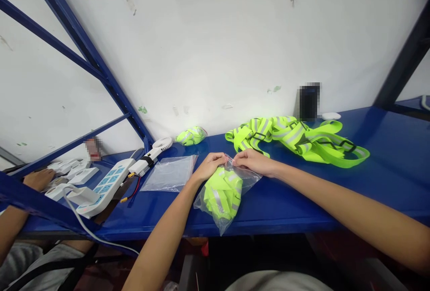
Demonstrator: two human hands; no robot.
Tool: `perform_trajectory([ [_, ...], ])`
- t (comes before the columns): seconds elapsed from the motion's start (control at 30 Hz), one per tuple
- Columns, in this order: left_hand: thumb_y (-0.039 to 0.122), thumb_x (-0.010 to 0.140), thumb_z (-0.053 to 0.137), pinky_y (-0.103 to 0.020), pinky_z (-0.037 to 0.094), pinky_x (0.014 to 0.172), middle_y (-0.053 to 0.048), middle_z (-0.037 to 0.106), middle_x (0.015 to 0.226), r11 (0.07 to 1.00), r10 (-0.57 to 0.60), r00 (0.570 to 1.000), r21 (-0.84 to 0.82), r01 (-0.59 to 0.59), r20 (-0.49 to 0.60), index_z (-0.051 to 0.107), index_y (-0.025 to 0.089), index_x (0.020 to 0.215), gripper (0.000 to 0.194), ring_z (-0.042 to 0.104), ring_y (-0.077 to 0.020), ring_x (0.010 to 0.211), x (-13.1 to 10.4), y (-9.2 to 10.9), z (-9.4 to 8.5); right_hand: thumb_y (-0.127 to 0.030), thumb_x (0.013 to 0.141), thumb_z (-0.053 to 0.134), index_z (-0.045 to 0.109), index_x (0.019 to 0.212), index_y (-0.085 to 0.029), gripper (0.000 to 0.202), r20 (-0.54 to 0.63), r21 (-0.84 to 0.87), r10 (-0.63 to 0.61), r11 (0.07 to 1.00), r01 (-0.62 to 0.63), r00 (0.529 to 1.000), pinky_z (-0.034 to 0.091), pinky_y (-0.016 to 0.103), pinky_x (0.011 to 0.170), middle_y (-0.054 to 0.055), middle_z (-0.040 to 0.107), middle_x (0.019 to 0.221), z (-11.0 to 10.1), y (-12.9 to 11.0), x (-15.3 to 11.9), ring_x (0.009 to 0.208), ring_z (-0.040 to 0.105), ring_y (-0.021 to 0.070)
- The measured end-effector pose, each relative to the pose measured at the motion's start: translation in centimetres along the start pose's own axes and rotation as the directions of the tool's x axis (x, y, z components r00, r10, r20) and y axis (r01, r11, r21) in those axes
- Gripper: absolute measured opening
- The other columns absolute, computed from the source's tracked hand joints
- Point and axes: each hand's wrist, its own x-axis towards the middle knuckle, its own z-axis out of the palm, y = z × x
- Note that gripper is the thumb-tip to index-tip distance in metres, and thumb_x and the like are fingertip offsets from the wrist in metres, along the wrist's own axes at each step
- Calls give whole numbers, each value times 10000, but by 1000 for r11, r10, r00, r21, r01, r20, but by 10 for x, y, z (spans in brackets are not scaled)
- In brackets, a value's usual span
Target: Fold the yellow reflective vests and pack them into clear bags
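1. Here, in the head view, the left hand (210,164) and right hand (252,162) pinch the top edge of a clear bag (228,192) at centre frame; a folded yellow vest (222,194) sits inside it, on the blue shelf (386,165).
2. Left of the hands lie an empty bag (169,173), a white fan (151,156) and a power strip (104,188).
3. Upper right, loose vests (298,139) are heaped; a small packed bundle (191,135) lies by the wall.
4. At the far left, another person's hand (39,178) is partly hidden by a blue frame bar (36,208).
5. Two patches are blurred and unreadable.
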Motion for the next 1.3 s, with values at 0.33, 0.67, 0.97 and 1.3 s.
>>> perform_trajectory([
  [0.33, 478, 801, 586, -227, 268, 566, 24, 474, 622, 1000, 1, 1000, 21, -1, -10, 583, 121, 681, 376, 379, -88, 580, -1, -2, 1, -309, 743, 600, 670, 674, -167, 172, -29, -38, 11, 999, -12, 1000, 279, 215, 406, -31, 530, 504, -1, 4, 2, 429, 411, 89],
  [0.67, 515, 826, 565, -216, 218, 535, 38, 400, 607, 999, -32, 999, 22, 32, 9, 535, 128, 687, 413, 333, -73, 563, -1, -6, 1, -294, 729, 599, 681, 658, -143, 186, -34, -84, 4, 996, -7, 999, 313, 216, 432, -21, 557, 494, 0, -2, -1, 446, 454, 94],
  [0.97, 551, 820, 553, -215, 214, 528, 44, 390, 598, 999, -20, 1000, 28, 19, 14, 522, 129, 673, 449, 314, -70, 550, -1, -7, 1, -297, 724, 606, 717, 709, -142, 191, -59, -134, -12, 991, 4, 998, 375, 227, 509, 2, 623, 581, 0, -2, 0, 531, 523, 119],
  [1.3, 469, 805, 597, -209, 305, 588, 21, 528, 673, 1000, -7, 1000, 15, 7, -7, 607, 123, 750, 351, 433, -90, 611, -1, -5, 3, -278, 734, 594, 698, 718, -150, 165, -74, -165, -27, 986, 15, 997, 382, 223, 505, -4, 614, 572, 0, 2, 3, 529, 534, 121],
])
